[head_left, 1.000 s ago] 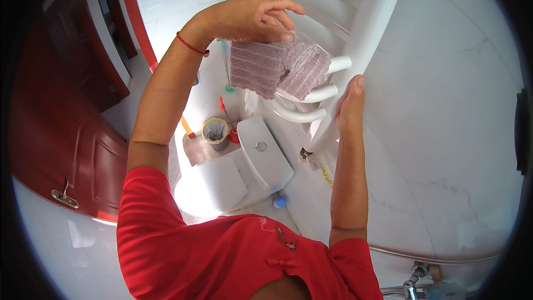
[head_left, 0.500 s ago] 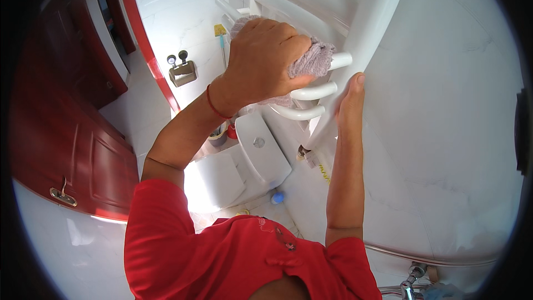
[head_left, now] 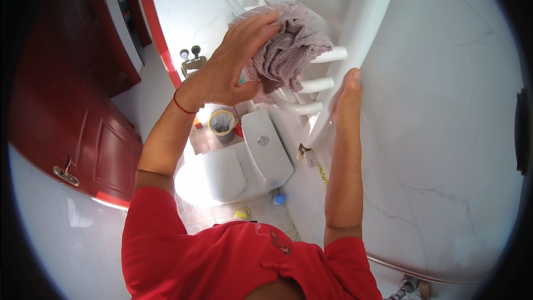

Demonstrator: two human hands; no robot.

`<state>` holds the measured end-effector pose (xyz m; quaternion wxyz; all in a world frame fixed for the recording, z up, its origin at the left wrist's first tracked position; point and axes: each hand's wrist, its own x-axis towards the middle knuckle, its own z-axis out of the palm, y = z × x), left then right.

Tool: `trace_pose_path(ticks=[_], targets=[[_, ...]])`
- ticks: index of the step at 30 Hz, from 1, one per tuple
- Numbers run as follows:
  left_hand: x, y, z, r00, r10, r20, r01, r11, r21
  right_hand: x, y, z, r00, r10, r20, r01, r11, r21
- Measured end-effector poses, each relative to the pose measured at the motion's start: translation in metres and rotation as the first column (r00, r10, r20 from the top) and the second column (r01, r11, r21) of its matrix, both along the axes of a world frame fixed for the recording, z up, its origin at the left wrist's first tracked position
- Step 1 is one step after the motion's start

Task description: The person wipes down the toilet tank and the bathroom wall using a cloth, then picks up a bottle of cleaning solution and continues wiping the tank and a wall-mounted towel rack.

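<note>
A crumpled mauve cloth (head_left: 291,50) lies bunched against the curved white bars of a towel radiator (head_left: 363,33). My left hand (head_left: 233,58) cups the cloth loosely from its left side. The fingers stretch over its top edge, and the thumb sits apart below. At the radiator's thick upright, my right hand (head_left: 348,97) grips the right edge, thumb upward; its other fingers are hidden behind the upright.
Below stands a white toilet (head_left: 266,144) with its lid down. Beside it is a lined waste bin (head_left: 222,124). A dark red door (head_left: 83,144) stands at the left. A marbled wall (head_left: 438,122) rises at the right, and a metal valve (head_left: 408,284) sits low down.
My left hand has loosened from a closed grip and turned, moving slightly left. More of the cloth now shows, spread wider. My right hand stays on the upright.
</note>
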<state>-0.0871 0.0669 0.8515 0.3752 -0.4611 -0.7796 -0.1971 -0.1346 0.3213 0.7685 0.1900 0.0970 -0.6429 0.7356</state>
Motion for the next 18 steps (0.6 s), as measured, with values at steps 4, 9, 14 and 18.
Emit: trace_pose_path(ticks=[4, 9, 14, 18], targets=[[-0.001, -0.003, 0.018, 0.97, 0.183, -0.162, -0.204, 0.971, -0.121, 0.007, -0.004, 0.007, 0.998, 0.064, -0.029, -0.064, 0.998, -0.006], [-0.018, 0.011, 0.019, 0.924, 0.276, -0.266, -0.273, 0.961, 0.051, 0.009, -0.013, 0.01, 0.993, 0.112, -0.025, -0.114, 0.989, -0.095], [-0.014, 0.03, 0.013, 0.89, 0.252, -0.379, -0.222, 0.967, 0.123, -0.007, 0.002, -0.001, 1.0, 0.011, 0.009, -0.011, 0.997, -0.073], [-0.009, 0.048, 0.005, 0.854, 0.139, -0.501, -0.03, 0.975, 0.22, 0.01, -0.015, 0.01, 0.999, 0.013, -0.034, -0.02, 0.98, -0.2]])
